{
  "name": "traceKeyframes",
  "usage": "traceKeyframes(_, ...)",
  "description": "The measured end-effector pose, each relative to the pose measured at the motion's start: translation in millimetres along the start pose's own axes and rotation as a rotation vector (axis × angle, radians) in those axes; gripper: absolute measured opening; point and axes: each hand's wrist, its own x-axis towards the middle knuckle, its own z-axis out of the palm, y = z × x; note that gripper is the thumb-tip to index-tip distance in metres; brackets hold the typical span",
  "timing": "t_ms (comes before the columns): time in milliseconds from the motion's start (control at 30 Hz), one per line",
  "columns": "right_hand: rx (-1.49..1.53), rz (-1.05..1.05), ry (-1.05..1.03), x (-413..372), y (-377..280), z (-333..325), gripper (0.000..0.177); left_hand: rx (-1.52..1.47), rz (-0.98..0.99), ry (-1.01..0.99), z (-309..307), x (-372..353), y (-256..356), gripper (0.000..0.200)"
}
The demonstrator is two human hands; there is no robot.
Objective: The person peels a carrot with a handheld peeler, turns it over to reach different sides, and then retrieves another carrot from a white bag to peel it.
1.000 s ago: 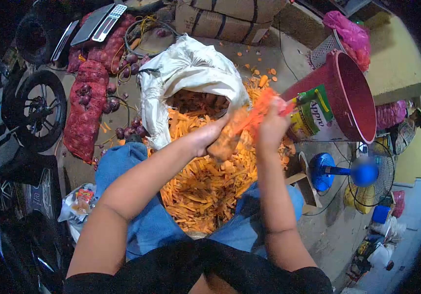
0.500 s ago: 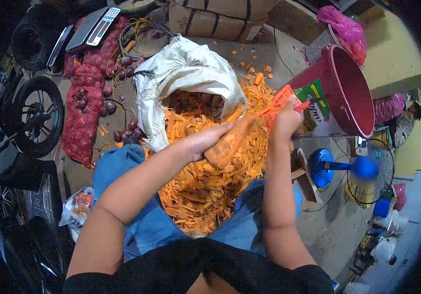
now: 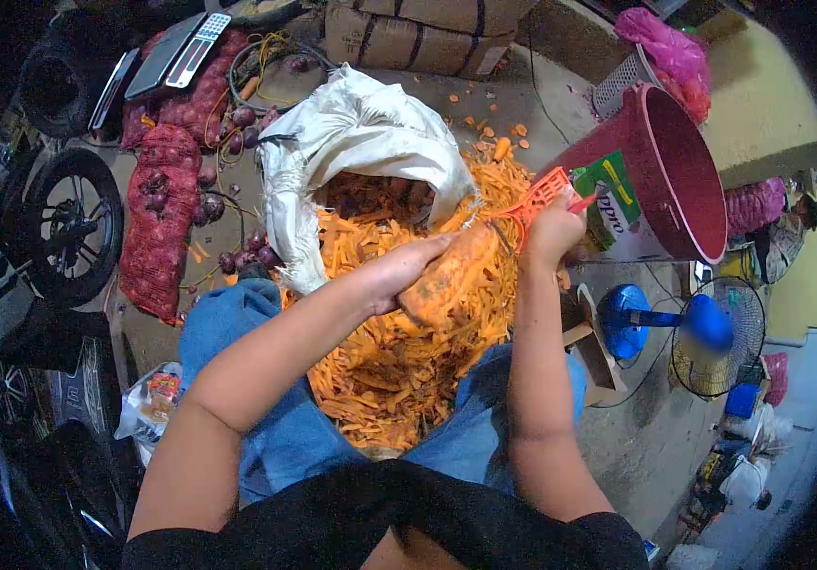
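Note:
My left hand [image 3: 407,271] is wrapped round a large carrot [image 3: 448,283], whose orange surface has brown patches. My right hand [image 3: 556,228] grips an orange-red peeler [image 3: 524,211], its head at the carrot's far end. Beneath both hands lies a big heap of orange peelings [image 3: 380,356], spread between my knees. Just beyond the heap, a white woven sack [image 3: 370,123] lies open towards me, with dirty carrots in its shadowed mouth.
At the right stand a red bucket [image 3: 684,180] and a blue fan [image 3: 708,328]. Red net bags of onions [image 3: 166,228] lie left, near a scale [image 3: 169,57] and a motorcycle wheel [image 3: 71,228]. Cardboard boxes [image 3: 418,38] stand behind. Carrot slices dot the floor.
My right hand and the peeler have shifted very slightly towards me. The carrot stays in my left hand, almost unmoved.

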Motion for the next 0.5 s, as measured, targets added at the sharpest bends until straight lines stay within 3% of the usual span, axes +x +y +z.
traceKeyframes(67,0.167,0.093,-0.041,-7,-14,-2,0.019,-0.138,0.012,-0.011,-8,5,-2,0.037)
traceKeyframes(133,0.189,0.061,-0.051,-13,-25,-3,0.019,-0.198,-0.09,-0.013,-15,6,0,0.037)
traceKeyframes(300,0.274,0.056,-0.11,-27,-35,-1,0.018,-0.187,-0.052,0.111,-19,5,8,0.037)
traceKeyframes(400,0.309,0.029,-0.245,-60,-54,0,0.018,-0.21,-0.013,0.162,-13,5,10,0.037)
traceKeyframes(467,0.388,0.145,-0.434,-74,-54,0,0.019,-0.23,0.02,0.172,-11,5,9,0.037)
traceKeyframes(500,0.386,0.146,-0.433,-76,-55,-1,0.019,-0.216,-0.005,0.178,-12,6,8,0.037)
